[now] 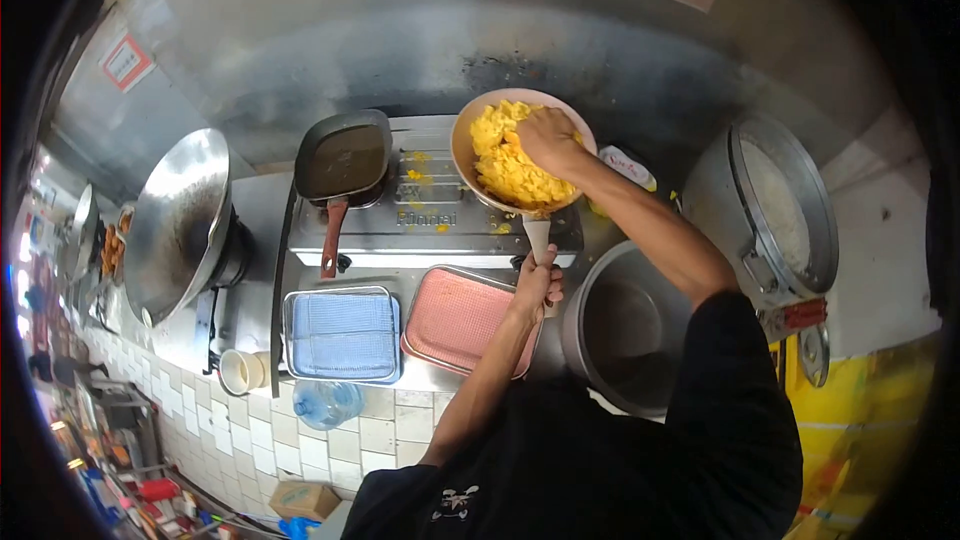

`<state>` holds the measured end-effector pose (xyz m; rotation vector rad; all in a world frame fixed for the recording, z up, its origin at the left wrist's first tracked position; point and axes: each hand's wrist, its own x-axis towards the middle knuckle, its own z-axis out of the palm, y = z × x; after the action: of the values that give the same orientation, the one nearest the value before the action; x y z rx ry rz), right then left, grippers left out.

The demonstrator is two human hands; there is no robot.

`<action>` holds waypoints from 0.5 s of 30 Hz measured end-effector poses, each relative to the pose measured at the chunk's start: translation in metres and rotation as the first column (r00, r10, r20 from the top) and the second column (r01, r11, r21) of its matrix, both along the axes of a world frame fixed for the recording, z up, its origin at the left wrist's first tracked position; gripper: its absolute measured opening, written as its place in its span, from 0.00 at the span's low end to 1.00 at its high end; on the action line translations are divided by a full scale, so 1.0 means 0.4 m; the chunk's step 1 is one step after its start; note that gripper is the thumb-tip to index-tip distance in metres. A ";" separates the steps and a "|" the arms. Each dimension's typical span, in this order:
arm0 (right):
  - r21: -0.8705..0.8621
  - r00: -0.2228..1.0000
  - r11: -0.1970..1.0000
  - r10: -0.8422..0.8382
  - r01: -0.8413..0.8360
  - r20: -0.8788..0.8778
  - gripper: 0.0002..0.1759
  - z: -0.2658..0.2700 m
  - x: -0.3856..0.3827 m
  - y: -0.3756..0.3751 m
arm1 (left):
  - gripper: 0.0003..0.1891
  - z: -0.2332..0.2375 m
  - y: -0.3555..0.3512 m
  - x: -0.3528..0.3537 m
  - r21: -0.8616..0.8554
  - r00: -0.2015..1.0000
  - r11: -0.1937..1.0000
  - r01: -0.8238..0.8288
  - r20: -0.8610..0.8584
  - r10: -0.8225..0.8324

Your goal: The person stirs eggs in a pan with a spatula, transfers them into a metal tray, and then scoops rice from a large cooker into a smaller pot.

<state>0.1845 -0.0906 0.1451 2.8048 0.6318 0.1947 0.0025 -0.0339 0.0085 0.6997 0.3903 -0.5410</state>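
A round pan (462, 152) full of yellow scrambled egg (510, 168) sits over the right side of a two-burner stove (425, 235). My left hand (538, 283) is wrapped round the pan's pale handle (538, 237), below the pan. At the pan's upper right, my right hand (550, 140) reaches down onto the egg with its fingers bent; whatever it grips is hidden beneath it. Bits of yellow egg lie on the stove top between this pan and a dark square pan (345, 155) on the left burner.
Blue (342, 333) and pink (460, 322) trays lie before the stove. A big wok (180, 225) stands left. To the right are a deep empty-looking pot (630, 325) and a large pot of rice (775, 205). A water bottle (328, 404) is below the blue tray.
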 end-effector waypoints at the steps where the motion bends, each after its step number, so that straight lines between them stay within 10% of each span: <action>1: 0.022 1.000 0.999 0.027 -0.027 -0.006 0.12 0.052 -0.018 -0.010 | 0.10 0.004 0.004 0.001 -0.004 1.000 1.000 0.012 -0.005 -0.012; 7: 0.041 0.932 0.975 0.222 -0.220 -0.288 0.11 0.105 -0.123 -0.039 | 0.13 -0.017 0.012 0.006 -0.048 0.997 0.996 0.072 -0.011 -0.072; 15: -0.012 0.971 0.976 0.219 -0.219 0.100 0.09 -0.066 0.022 -0.204 | 0.12 -0.018 0.017 0.009 -0.052 0.998 0.997 0.063 0.031 -0.061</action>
<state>0.1935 -0.1723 0.1188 2.6999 0.9155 0.3754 0.0059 -0.0273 0.0014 0.6700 0.3268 -0.5974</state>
